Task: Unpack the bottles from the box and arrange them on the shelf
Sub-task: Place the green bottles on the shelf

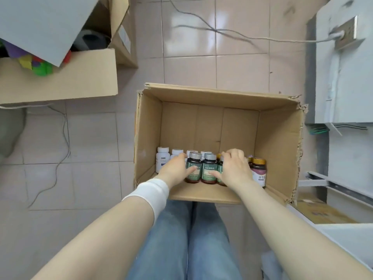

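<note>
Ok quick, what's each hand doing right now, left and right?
Left hand: gripping the green-label bottles from their left side, thumb on the front.
Right hand: gripping the same cluster from the right, fingers curled over the caps.

Glossy pale tiled floor [232,63], trailing cable [222,32], grey cabinet [343,81].

Brown cardboard box [210,122] holds green-labelled silver-capped bottles [210,168], white bottles [161,158] and a gold-capped purple-labelled bottle [259,168].
</note>
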`<state>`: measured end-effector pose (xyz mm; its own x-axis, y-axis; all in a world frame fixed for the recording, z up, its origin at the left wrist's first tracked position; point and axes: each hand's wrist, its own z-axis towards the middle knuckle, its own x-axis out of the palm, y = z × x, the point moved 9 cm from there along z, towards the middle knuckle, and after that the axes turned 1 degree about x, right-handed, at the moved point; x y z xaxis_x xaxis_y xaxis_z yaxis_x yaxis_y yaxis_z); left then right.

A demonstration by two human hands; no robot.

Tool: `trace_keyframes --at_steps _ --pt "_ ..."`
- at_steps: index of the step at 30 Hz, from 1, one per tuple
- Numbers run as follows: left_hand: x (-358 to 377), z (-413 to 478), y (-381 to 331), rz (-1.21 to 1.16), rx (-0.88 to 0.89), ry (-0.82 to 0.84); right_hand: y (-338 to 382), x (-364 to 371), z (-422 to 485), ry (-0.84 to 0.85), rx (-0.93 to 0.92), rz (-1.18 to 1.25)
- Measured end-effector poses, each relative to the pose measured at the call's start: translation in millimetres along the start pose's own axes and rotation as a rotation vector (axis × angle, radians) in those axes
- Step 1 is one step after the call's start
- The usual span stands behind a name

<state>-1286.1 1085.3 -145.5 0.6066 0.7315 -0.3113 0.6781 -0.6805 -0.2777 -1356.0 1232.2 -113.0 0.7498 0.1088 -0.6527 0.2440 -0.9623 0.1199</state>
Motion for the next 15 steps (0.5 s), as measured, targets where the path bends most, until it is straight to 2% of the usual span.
trace_keyframes --at_steps 4,11,15 --pt "-0.2 27.2 3.3 -0.121 -0.037 -0.007 5.8 17.1 29.2 0.068 -0.059 -0.053" --pt "-7.7 41.7 -2.2 -0.139 0.008 0.021 2.4 32.0 44.6 0.177 -0.022 0.092" --pt "-9.6 37.8 -11.8 -0.131 0.075 0.038 -1.9 30.4 44.6 0.175 -0.025 0.206"
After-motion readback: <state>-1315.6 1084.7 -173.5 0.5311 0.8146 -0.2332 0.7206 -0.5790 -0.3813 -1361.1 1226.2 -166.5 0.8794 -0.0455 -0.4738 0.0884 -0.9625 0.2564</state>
